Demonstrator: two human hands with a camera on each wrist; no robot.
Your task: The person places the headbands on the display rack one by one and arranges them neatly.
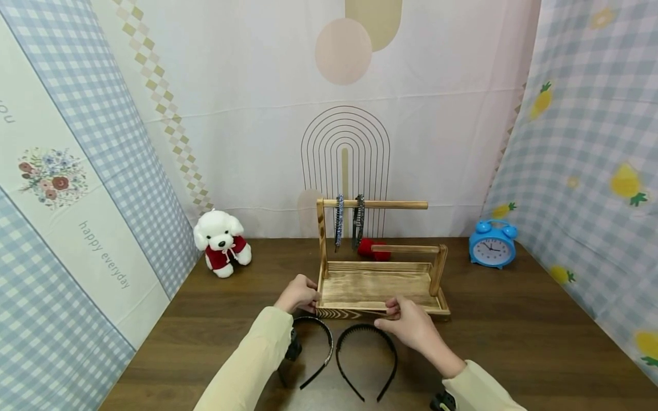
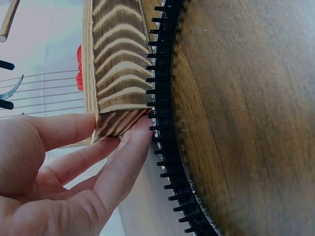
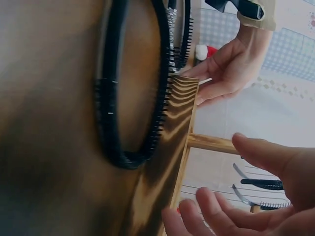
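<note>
A wooden headband stand [image 1: 380,285] with a tray base and two horizontal bars stands mid-table. At its left front corner, my left hand [image 1: 299,294] pinches the tray between thumb and fingers, which the left wrist view shows closely. My right hand [image 1: 411,325] is at the tray's front edge, fingertips at the rim and thumb held apart. From the upper bar hang a blue glittery headband [image 1: 339,220] and a dark headband [image 1: 358,220]. Two black toothed headbands lie before the stand: one with a sparkly band [image 1: 329,345] by my left wrist, another [image 1: 366,327] near my right thumb.
A white plush dog [image 1: 221,242] in red sits at the back left. The blue alarm clock [image 1: 492,245] stands back right. Behind the stand is a red object [image 1: 366,246], partly hidden by the lower bar. Patterned cloth [image 1: 247,142] encloses the table's back and sides.
</note>
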